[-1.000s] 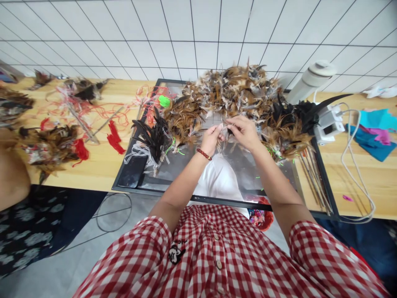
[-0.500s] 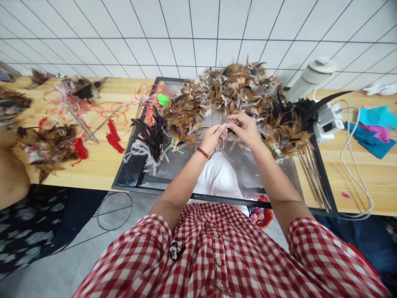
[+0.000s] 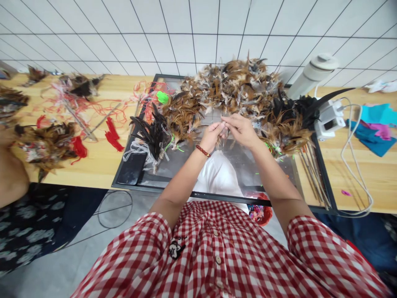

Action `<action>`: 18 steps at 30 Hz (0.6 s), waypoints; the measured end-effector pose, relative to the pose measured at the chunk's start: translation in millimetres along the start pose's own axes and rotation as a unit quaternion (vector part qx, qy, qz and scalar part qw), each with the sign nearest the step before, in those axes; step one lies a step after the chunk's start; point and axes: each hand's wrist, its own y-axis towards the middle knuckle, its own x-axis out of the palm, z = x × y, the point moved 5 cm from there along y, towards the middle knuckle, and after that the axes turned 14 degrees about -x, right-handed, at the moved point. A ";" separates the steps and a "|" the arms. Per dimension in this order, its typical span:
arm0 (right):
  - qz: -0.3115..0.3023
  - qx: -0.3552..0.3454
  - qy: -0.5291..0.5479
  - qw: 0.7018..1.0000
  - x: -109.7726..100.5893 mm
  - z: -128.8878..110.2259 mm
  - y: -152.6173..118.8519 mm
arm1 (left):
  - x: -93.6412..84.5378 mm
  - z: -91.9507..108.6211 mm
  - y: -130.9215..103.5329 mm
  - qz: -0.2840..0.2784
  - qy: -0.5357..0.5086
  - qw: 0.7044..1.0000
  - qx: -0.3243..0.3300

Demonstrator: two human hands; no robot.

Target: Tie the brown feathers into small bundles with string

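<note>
Over the dark glass-topped tray [image 3: 173,176], my left hand [image 3: 214,134] and my right hand [image 3: 240,129] meet with fingertips touching. The left fingers are pinched on a few small feathers, whose thin wisps poke out below. My right thumb and forefinger are closed at the same spot, on something too small to make out. Just beyond both hands lies a large heap of brown feathers [image 3: 229,85]. Black feathers [image 3: 153,128] with pale strips lie left of my hands, and more black feathers [image 3: 288,109] lie to the right.
A white bottle [image 3: 313,74] and a charger block with cable [image 3: 330,118] stand at right. Thin sticks [image 3: 314,176] lie on the tray's right side, a phone [image 3: 129,169] at its left corner. Further left are red strips [image 3: 113,134], tangled pink string [image 3: 102,108] and another person's arm [image 3: 12,165].
My right forefinger has straightened a little and its tip has shifted slightly left, against my left fingertips. The left hand stays nearly still; the view has tilted slightly.
</note>
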 end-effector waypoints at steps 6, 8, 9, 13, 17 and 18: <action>-0.120 -0.014 -0.151 0.981 1.7 -13.3 -0.9 | -4.0 -1.5 2.3 0.060 0.018 0.998 0.012; -0.110 -0.024 -0.115 0.987 0.0 -11.8 -0.3 | -5.8 -1.2 3.5 0.072 0.013 0.997 0.019; -0.099 -0.027 -0.090 0.991 -1.3 -10.1 0.1 | -6.6 -0.7 3.8 0.076 0.011 0.997 0.022; -0.034 0.007 0.005 0.999 -8.6 -0.1 2.0 | -7.0 2.3 2.7 0.079 0.028 0.996 0.025; 0.025 0.033 0.102 0.994 -9.4 3.4 4.1 | -3.4 5.4 -1.2 0.035 0.062 0.997 0.041; 0.037 0.035 0.119 0.992 -9.0 3.6 4.5 | -2.2 6.1 -2.1 0.016 0.071 0.996 0.047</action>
